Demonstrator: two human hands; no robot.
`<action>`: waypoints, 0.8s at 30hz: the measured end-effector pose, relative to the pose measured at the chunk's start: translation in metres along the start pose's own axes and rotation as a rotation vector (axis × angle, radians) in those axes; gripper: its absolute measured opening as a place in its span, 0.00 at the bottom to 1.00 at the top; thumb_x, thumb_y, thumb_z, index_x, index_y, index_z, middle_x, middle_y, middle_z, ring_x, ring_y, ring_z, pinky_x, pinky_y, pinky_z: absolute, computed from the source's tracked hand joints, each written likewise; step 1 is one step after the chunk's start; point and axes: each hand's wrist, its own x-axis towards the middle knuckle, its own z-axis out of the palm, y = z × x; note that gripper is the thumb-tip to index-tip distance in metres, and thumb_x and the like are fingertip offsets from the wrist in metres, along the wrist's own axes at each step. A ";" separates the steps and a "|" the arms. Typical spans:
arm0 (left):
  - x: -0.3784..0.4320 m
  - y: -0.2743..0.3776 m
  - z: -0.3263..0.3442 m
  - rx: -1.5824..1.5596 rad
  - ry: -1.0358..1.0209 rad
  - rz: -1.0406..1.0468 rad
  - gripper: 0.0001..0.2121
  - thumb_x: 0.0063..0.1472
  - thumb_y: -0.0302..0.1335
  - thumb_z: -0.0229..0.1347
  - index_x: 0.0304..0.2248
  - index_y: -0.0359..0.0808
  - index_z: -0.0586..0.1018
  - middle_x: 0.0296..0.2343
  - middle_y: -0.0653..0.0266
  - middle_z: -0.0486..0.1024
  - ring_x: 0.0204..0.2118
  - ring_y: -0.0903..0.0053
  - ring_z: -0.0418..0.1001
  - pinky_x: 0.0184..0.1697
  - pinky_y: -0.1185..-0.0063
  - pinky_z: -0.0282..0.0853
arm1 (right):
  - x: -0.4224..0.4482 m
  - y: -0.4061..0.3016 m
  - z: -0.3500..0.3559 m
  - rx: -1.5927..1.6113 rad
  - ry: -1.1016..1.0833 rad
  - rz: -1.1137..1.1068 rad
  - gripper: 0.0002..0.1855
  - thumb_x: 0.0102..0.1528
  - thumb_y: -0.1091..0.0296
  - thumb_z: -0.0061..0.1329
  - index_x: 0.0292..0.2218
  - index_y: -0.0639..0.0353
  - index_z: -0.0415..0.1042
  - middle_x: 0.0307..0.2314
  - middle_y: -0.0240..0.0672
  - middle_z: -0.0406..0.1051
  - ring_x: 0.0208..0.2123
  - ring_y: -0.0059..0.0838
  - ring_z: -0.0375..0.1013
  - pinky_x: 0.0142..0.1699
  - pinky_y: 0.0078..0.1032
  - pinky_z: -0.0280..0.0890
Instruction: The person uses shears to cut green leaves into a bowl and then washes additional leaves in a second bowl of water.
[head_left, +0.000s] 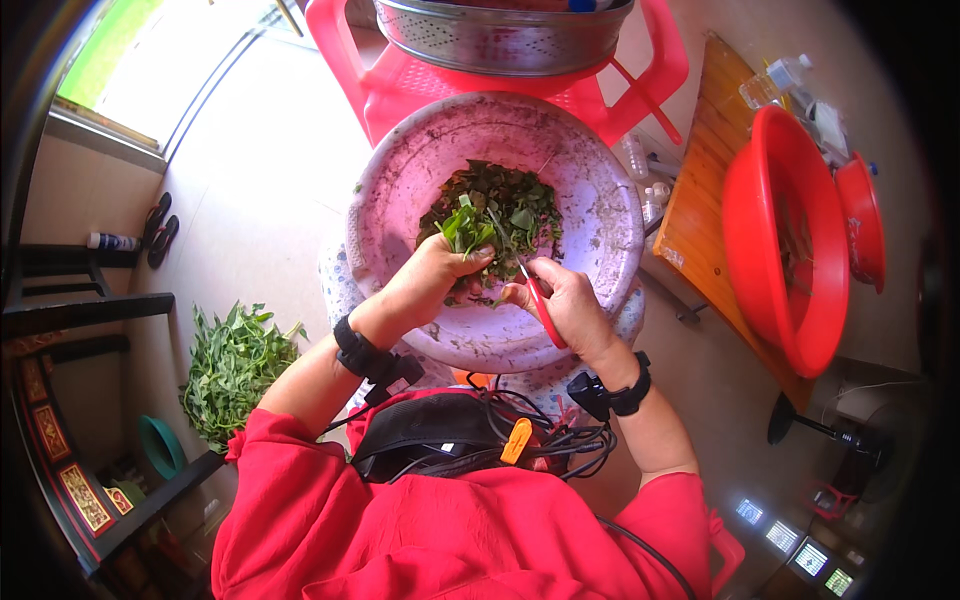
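Observation:
My left hand (454, 262) grips a small bunch of fresh green leaves (466, 227) above a large basin (487, 346). In my right hand (564, 298) is a pair of red-handled scissors (541, 309), its blades pointing up and left beside the bunch. The basin is pale, its inner wall stained with dark specks, and it rests on my lap over a flowered cloth (636, 301). Cut leaves (517, 202), dark and bright green, lie heaped in its bottom. Part of that heap is hidden behind my hands. Whether the scissor blades are parted is too small to tell.
Leafy green stems (236, 375) are piled on the left. A red plastic chair (660, 45) ahead carries a perforated metal pan (502, 41). To the right, a red tub (763, 247) stands on a wooden table (694, 202). Black cables (555, 450) lie across my waist.

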 end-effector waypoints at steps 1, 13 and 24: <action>0.000 0.002 -0.001 0.000 -0.001 0.001 0.05 0.61 0.27 0.54 0.34 0.36 0.77 0.23 0.74 0.73 0.21 0.89 0.66 0.23 0.85 0.61 | -0.001 0.009 0.002 0.054 0.062 -0.068 0.19 0.52 0.57 0.57 0.35 0.64 0.68 0.20 0.46 0.71 0.21 0.44 0.73 0.27 0.32 0.66; 0.000 0.012 -0.012 0.293 -0.243 -0.048 0.17 0.63 0.33 0.53 0.46 0.30 0.73 0.36 0.72 0.74 0.39 0.86 0.67 0.45 0.80 0.63 | 0.001 0.015 -0.005 -0.076 -0.182 -0.101 0.28 0.54 0.43 0.50 0.42 0.62 0.64 0.28 0.51 0.71 0.35 0.52 0.71 0.41 0.41 0.63; 0.005 0.009 -0.013 0.375 -0.215 -0.024 0.11 0.63 0.33 0.53 0.39 0.33 0.78 0.29 0.74 0.75 0.31 0.88 0.69 0.37 0.83 0.65 | 0.001 0.002 -0.007 0.115 -0.092 -0.005 0.26 0.48 0.46 0.58 0.33 0.63 0.71 0.22 0.49 0.71 0.24 0.47 0.73 0.30 0.33 0.65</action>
